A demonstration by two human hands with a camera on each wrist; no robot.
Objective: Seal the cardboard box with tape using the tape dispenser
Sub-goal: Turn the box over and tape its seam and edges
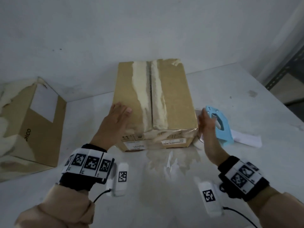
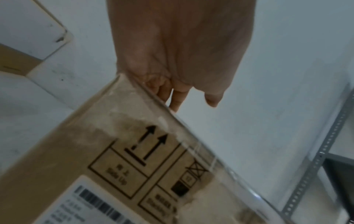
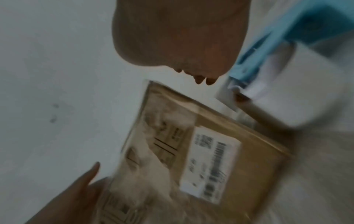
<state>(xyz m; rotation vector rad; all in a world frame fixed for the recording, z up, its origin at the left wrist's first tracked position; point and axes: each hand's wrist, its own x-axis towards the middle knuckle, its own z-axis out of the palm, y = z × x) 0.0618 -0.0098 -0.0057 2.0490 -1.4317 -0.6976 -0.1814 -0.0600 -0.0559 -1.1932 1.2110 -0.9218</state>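
Note:
A closed cardboard box (image 1: 174,99) stands in the middle of the white table, its top seam (image 1: 151,96) bare between torn pale strips. My left hand (image 1: 117,118) lies flat on the box's near left top edge, fingers straight; the left wrist view shows those fingers (image 2: 176,98) over the box edge (image 2: 114,136). My right hand (image 1: 206,124) is open beside the box's right side, between the box and the light blue tape dispenser (image 1: 221,127), which lies on the table. In the blurred right wrist view the dispenser (image 3: 287,37) lies beside the palm and the box (image 3: 258,159) sits below.
A second, torn cardboard box (image 1: 34,122) lies on its side at the left. White paper (image 1: 246,137) sits under the dispenser. Tape residue (image 1: 172,160) marks the table before the box. A grey metal shelf (image 1: 286,73) stands at the right, a wall close behind.

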